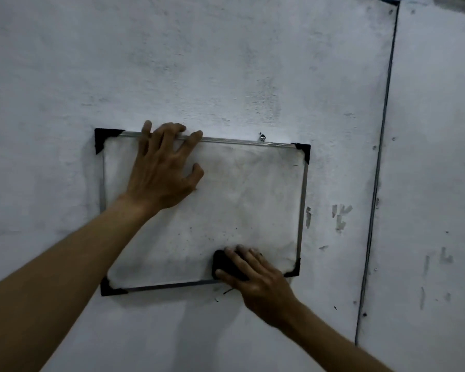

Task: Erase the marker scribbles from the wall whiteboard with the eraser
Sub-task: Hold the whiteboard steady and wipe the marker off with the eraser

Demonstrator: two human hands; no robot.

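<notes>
Eraser [227,264] in right hand [263,280] — on whiteboard [253,189]

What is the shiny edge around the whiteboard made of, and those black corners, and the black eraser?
The whiteboard frame looks like metal, probably aluminium: thin, silver-grey, with a dull shine along its ridges. The corner caps look like matte black plastic, though that is a guess. The eraser under the right hand is too dark and covered to tell; it seems a black plastic or foam block.

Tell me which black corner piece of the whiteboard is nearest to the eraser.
The bottom-right corner piece, just right of the eraser; the other three sit farther away.
</notes>
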